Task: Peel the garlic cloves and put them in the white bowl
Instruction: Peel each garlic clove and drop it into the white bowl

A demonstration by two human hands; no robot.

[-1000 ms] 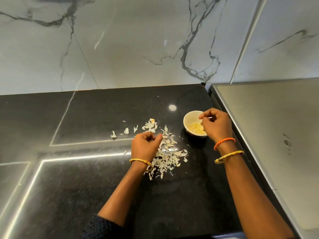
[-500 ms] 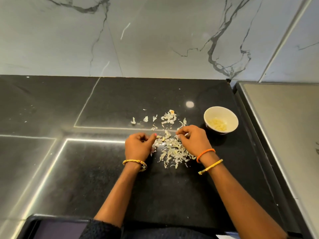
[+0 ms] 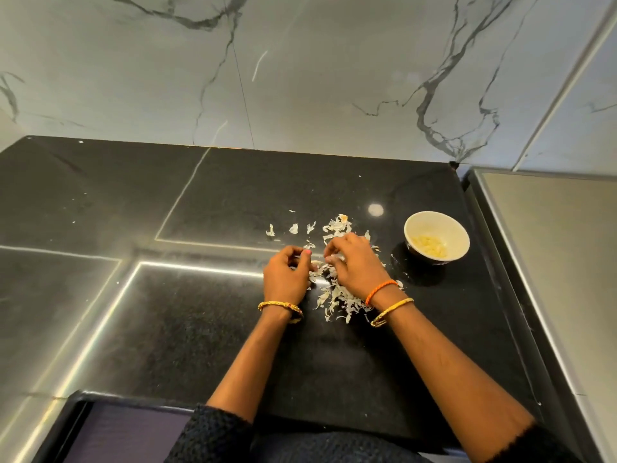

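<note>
- Papery white garlic skins [image 3: 337,297] lie scattered on the black counter [image 3: 200,329], most of them heaped between and just beyond my two hands.
- My left hand [image 3: 287,275] has its fingers curled in toward the thumb, as if around something small; I take it to be a clove, but it is hidden, so I cannot tell for sure.
- My right hand [image 3: 354,262] hangs over the heap with its fingertips pinched down among the skins, close to my left thumb; what it pinches is too small to make out.
- Off to my right stands the white bowl [image 3: 457,235], well apart from the heap, with peeled cloves [image 3: 429,245] lying pale yellow in its bottom.
- I judge the step in hand to be stripping the skin off the next clove.
- To do it well, I should hold the clove steady in my left fingers, catch a loose edge of skin with my right nail, and pull along its length.
- Skins are light and cling, so I would shake my fingers clean over the heap before reaching to the bowl.
</note>
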